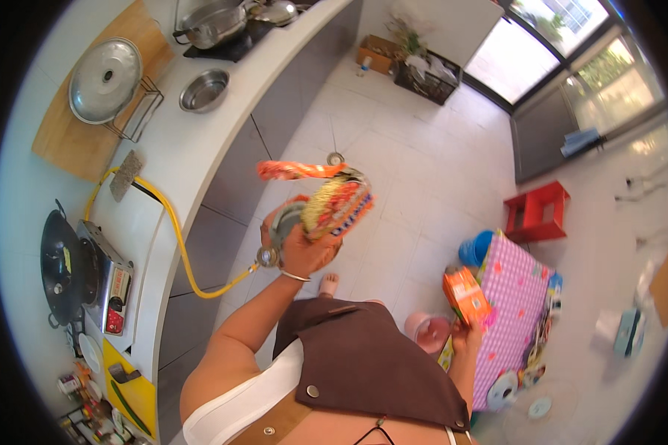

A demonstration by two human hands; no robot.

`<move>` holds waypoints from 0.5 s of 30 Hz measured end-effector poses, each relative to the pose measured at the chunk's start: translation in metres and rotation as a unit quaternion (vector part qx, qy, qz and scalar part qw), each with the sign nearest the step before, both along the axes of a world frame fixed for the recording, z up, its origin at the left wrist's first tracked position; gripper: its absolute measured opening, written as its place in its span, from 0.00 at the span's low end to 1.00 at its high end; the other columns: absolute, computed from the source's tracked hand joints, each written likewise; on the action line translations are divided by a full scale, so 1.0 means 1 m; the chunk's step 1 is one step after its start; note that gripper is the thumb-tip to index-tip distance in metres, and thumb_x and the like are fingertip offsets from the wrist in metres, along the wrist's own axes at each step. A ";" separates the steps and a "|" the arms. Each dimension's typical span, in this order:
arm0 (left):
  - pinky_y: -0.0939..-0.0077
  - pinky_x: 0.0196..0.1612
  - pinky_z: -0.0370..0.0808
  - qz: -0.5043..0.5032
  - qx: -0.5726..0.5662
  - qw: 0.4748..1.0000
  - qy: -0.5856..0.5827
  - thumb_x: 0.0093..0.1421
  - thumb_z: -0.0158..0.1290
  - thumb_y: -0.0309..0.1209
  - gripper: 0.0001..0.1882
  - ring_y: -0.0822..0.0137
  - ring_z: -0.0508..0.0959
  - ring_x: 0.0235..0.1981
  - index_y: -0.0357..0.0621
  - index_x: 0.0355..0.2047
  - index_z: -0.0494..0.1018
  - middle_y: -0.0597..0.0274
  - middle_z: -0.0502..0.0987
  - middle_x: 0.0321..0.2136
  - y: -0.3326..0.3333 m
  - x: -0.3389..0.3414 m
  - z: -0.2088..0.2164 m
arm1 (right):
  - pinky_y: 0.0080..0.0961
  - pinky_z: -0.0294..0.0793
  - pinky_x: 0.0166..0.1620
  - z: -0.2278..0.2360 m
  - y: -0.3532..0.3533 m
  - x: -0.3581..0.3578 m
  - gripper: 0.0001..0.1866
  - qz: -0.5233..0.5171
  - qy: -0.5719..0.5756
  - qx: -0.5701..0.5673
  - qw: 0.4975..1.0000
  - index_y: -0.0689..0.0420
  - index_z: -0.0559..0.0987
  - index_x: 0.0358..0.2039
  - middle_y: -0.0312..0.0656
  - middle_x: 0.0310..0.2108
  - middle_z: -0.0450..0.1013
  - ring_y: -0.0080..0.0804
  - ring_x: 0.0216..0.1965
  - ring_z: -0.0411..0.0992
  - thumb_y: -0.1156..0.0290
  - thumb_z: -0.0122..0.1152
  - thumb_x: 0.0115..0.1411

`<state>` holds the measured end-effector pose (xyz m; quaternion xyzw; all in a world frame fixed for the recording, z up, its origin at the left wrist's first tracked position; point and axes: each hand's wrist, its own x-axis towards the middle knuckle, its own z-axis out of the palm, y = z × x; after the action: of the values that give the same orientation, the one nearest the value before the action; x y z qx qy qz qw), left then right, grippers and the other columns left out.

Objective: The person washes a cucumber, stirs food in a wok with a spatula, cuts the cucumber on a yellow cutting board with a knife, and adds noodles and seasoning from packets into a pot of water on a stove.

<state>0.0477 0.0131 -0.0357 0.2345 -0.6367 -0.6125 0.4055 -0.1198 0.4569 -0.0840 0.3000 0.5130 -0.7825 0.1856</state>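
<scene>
My left hand (312,251), a white bangle at its wrist, grips a red and clear plastic packet (340,204) with yellow, noodle-like contents showing through. The packet's loose red end (293,170) sticks out to the left. Partly hidden behind this hand is a gas cylinder (283,221) with a round regulator (268,256) and a yellow hose (179,245) running to the counter. Low on the right, my right hand (465,334) is closed on the lower end of an orange box (465,294), beside the table with a pink checked cloth (516,297).
On the left counter (163,148) are a steel bowl (205,90), a round metal lid (105,80), a gas stove (110,274) with a black wok (61,252), and a yellow cutting board (130,389). A red stool (538,211), blue bucket (476,248) and pink bucket (427,331) stand right.
</scene>
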 end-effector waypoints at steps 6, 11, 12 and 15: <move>0.81 0.31 0.74 -0.042 0.257 0.961 0.089 0.55 0.59 0.21 0.17 0.76 0.75 0.32 0.34 0.44 0.70 0.62 0.77 0.36 -0.035 -0.151 -0.009 | 0.20 0.68 0.23 -0.036 0.006 -0.141 0.09 -0.021 -0.065 0.043 0.997 0.53 0.76 0.38 0.35 0.27 0.74 0.27 0.24 0.70 0.64 0.52 0.61; 0.78 0.43 0.74 0.099 0.247 0.961 0.079 0.54 0.60 0.22 0.17 0.72 0.76 0.38 0.34 0.45 0.71 0.61 0.77 0.40 -0.077 -0.204 -0.014 | 0.19 0.67 0.22 -0.074 -0.079 -0.315 0.10 0.091 -0.084 0.094 0.988 0.52 0.75 0.42 0.34 0.27 0.74 0.26 0.21 0.70 0.67 0.53 0.60; 0.77 0.45 0.73 0.140 0.251 0.956 0.064 0.54 0.59 0.20 0.19 0.71 0.76 0.40 0.35 0.47 0.70 0.61 0.76 0.41 -0.082 -0.206 -0.013 | 0.20 0.66 0.22 -0.065 -0.121 -0.343 0.10 0.139 -0.018 0.080 0.987 0.52 0.75 0.42 0.34 0.27 0.74 0.27 0.21 0.70 0.68 0.54 0.59; 0.75 0.49 0.73 0.237 0.254 0.937 0.045 0.53 0.58 0.17 0.23 0.69 0.76 0.44 0.37 0.50 0.70 0.61 0.76 0.45 -0.100 -0.201 -0.014 | 0.20 0.65 0.23 -0.041 -0.240 -0.419 0.09 0.273 0.022 0.065 0.960 0.52 0.74 0.41 0.34 0.27 0.75 0.27 0.23 0.72 0.70 0.54 0.59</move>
<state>-0.1534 -0.0866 -0.0501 0.4458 -0.3673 -0.6498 0.4942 -0.5386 0.2171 -0.1248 0.1426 0.6291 -0.6738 0.3605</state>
